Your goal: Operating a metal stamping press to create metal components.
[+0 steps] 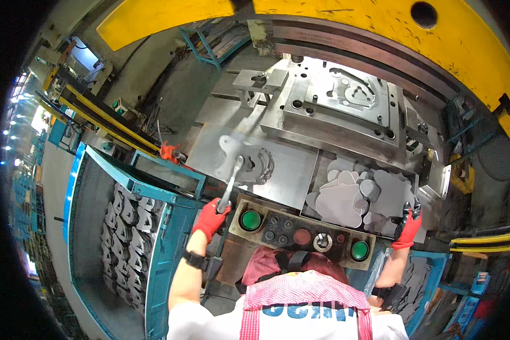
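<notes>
My left hand [211, 220], in a red glove, is closed around the handle of a metal rod-shaped hand tool [231, 184]. The tool's rounded far end rests over a flat grey cut-out metal part [228, 148], which is slightly blurred above a smooth metal plate [289, 190]. Beside that part lies a dark shape with a ragged outline. At the right, my right hand [411, 225], gloved in red with dark fingertips, is closed at the edge of a flat grey metal piece [390, 192]. Several rounded grey metal pieces [340, 198] overlap to the left of it in a shallow tray.
A steel die [345, 107] sits ahead under the yellow press frame [345, 7]. Closer in stands a control panel [289, 231] with two green buttons. At left, a blue bin [167, 266] holds stacked shaped parts [124, 238]; another bin [430, 283] with grey pieces stands at right.
</notes>
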`<action>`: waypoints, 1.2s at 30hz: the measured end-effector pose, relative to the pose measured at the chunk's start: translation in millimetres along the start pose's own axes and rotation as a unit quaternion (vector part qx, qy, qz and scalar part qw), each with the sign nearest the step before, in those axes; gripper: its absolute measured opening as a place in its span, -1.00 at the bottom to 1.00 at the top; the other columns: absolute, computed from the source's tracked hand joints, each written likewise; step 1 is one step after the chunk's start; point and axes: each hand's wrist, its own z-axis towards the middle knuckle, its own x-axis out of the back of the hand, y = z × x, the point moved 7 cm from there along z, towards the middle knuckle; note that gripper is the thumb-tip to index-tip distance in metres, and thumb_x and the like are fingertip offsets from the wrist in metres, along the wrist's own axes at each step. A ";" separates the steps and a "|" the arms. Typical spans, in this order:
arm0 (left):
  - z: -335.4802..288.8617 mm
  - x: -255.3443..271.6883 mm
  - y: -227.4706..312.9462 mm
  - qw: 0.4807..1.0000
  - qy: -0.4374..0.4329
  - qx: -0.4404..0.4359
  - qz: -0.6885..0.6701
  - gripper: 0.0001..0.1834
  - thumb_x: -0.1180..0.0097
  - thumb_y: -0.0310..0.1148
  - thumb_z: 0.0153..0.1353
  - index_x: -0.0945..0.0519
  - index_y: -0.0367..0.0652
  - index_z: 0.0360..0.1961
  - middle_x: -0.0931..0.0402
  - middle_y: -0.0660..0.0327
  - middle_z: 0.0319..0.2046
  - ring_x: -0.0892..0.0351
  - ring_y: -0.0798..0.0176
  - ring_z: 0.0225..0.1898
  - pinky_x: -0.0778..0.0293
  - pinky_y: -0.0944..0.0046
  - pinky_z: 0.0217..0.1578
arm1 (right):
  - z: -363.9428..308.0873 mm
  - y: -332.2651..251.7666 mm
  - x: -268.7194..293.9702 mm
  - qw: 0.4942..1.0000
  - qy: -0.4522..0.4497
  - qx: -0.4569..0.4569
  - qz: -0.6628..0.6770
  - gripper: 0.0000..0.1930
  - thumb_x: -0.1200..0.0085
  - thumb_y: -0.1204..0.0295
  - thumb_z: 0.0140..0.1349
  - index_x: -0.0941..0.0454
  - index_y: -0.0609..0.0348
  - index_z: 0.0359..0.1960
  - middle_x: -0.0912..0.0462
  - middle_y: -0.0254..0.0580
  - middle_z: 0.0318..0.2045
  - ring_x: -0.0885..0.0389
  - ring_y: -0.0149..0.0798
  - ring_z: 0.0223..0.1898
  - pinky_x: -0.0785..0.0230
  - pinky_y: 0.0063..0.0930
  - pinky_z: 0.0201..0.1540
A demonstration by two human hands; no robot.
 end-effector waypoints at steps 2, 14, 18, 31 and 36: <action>16.2 -15.9 -54.8 1.000 0.015 -0.021 -0.017 -0.75 -0.11 -0.27 0.01 -0.49 -0.19 -0.32 -0.50 0.21 -0.55 -0.40 0.31 -0.58 -0.30 0.29 -0.56 | -6.0 -39.9 -20.8 0.997 -0.021 -0.017 0.070 -0.70 0.08 0.54 0.12 -0.35 0.25 -0.07 -0.49 -0.28 -0.27 -0.41 -0.46 -0.35 -0.30 -0.59 -0.31; 5.7 -41.7 -5.8 0.845 -0.140 0.098 -0.506 -0.67 0.24 -0.02 0.20 -0.36 -0.01 -0.50 -0.26 0.33 -0.77 -0.27 0.38 -0.79 -0.24 0.40 -0.77 | 115.7 -205.1 -213.2 0.981 -0.024 0.184 0.048 -0.66 -0.02 0.44 0.01 -0.36 0.35 -0.16 -0.56 -0.08 -0.53 -0.51 -0.27 -0.50 -0.32 -0.40 -0.42; -18.4 -29.9 -31.9 0.842 -0.105 0.158 -0.505 -0.63 0.24 0.02 0.18 -0.37 -0.01 -0.54 -0.22 0.34 -0.84 -0.21 0.36 -0.85 -0.17 0.37 -0.83 | 145.6 -201.7 -273.6 0.983 -0.039 0.118 -0.136 -0.74 -0.07 0.33 -0.07 -0.49 0.32 -0.44 -0.54 0.09 -0.54 -0.56 -0.04 -0.49 -0.33 -0.29 -0.47; -32.4 -71.8 -163.9 0.904 0.105 0.293 -0.294 -0.54 -0.21 -0.14 -0.11 -0.38 -0.07 -0.19 -0.40 0.18 -0.50 -0.42 0.19 -0.58 -0.36 0.20 -0.77 | 33.8 -255.7 -160.3 0.851 0.034 0.372 -0.369 -0.41 -0.09 0.16 -0.12 -0.30 0.02 0.02 -0.29 0.00 0.00 -0.20 0.04 0.06 -0.02 -0.09 0.08; 3.0 -98.4 -201.3 0.939 0.052 0.233 -0.248 -0.29 -0.34 -0.26 -0.25 -0.30 -0.14 -0.03 -0.42 0.16 -0.21 -0.45 0.16 -0.35 -0.44 0.11 -0.41 | -36.0 -112.4 29.1 0.936 0.153 0.116 -0.295 -0.55 0.04 0.50 0.03 -0.25 0.25 0.03 -0.30 0.09 0.00 -0.22 0.05 0.06 -0.02 -0.22 0.12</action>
